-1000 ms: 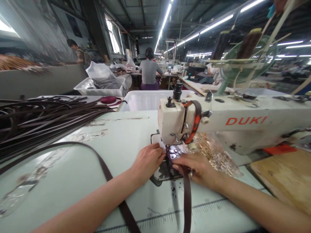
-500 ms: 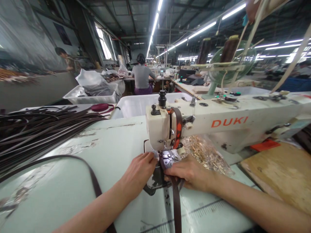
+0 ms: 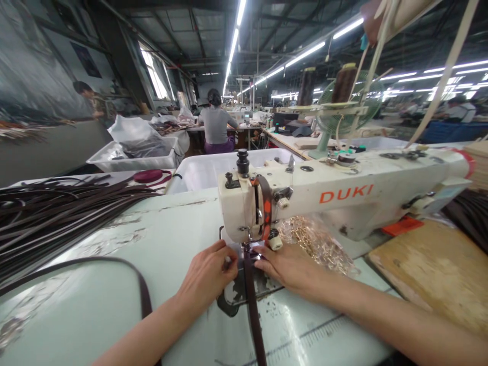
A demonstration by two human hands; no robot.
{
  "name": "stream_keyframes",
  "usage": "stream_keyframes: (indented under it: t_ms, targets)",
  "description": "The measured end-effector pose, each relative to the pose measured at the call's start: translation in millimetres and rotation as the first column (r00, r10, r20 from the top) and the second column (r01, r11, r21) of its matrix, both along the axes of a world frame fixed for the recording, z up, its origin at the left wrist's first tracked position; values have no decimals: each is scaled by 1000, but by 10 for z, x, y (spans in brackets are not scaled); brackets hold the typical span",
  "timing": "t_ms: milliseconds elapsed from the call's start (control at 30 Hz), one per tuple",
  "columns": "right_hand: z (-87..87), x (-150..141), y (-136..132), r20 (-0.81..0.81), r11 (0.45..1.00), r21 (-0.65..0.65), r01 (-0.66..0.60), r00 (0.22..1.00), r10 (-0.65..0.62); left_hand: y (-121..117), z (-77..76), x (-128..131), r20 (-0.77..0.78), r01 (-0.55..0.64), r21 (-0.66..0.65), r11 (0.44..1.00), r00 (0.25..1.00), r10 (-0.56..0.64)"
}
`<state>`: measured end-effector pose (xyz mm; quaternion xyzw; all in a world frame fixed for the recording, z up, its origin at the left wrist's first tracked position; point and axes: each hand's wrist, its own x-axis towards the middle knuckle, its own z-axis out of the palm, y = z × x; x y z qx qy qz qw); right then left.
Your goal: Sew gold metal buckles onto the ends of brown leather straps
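A dark brown leather strap (image 3: 252,305) runs from the table's near edge up under the needle of a white DUKI sewing machine (image 3: 335,195). My left hand (image 3: 208,277) rests on the left of the strap by the presser foot, fingers curled and pinched at its end. My right hand (image 3: 290,267) lies on the right side, fingers stretched flat and pressing the strap's end beside the foot. A second length of strap (image 3: 114,264) loops away to the left across the pale green table (image 3: 152,239).
A heap of dark straps (image 3: 57,213) lies at the left. A clear bag of gold metal fittings (image 3: 320,244) sits behind my right hand. A wooden board (image 3: 430,269) lies at right. White bins (image 3: 206,170) stand behind; a person in grey (image 3: 215,124) sits farther back.
The view has swung so the machine sits further left. Both hands have drawn closer to the needle and the strap now lies straight between them.
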<state>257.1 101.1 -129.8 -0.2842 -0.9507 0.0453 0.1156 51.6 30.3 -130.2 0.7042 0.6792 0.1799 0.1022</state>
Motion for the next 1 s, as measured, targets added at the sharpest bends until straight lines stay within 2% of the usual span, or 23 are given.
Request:
stream_keyframes:
  t_ms: [67, 133, 367, 467, 567, 667, 800, 900, 1000]
  targets:
    - [-117, -76, -53, 17, 996, 74, 52, 998, -53, 3, 19, 14, 80, -10, -32, 999, 997, 12]
    - [-185, -140, -88, 20, 993, 108, 45, 999, -48, 11, 28, 21, 138, -17, -44, 999, 990, 23]
    - [-227, -236, -97, 52, 981, 193, -4, 999, -6, 8, -14, 75, 207, -3, -36, 999, 978, 11]
    - [-243, -249, -96, 78, 984, 177, -11, 997, -3, -11, -3, 125, 213, 30, -59, 998, 977, -17]
    - [-223, -223, -84, 45, 992, 119, 36, 998, -42, -21, 51, 99, 209, 118, -110, 987, 974, -94]
    - [-157, -143, -38, 5, 992, 81, 98, 995, -99, -21, 100, -38, 144, 168, -109, 980, 978, -151]
    - [-36, -17, 42, 80, 994, -42, 104, 992, -101, -50, 58, -173, -31, 171, -77, 982, 984, -173]
    - [11, 37, 34, 112, 991, -55, 121, 987, -115, -118, -41, -109, -112, 277, -82, 957, 952, -285]
    - [-39, 86, -40, 49, 998, -46, 37, 998, -35, -211, -106, 16, -188, 326, -32, 945, 927, -326]
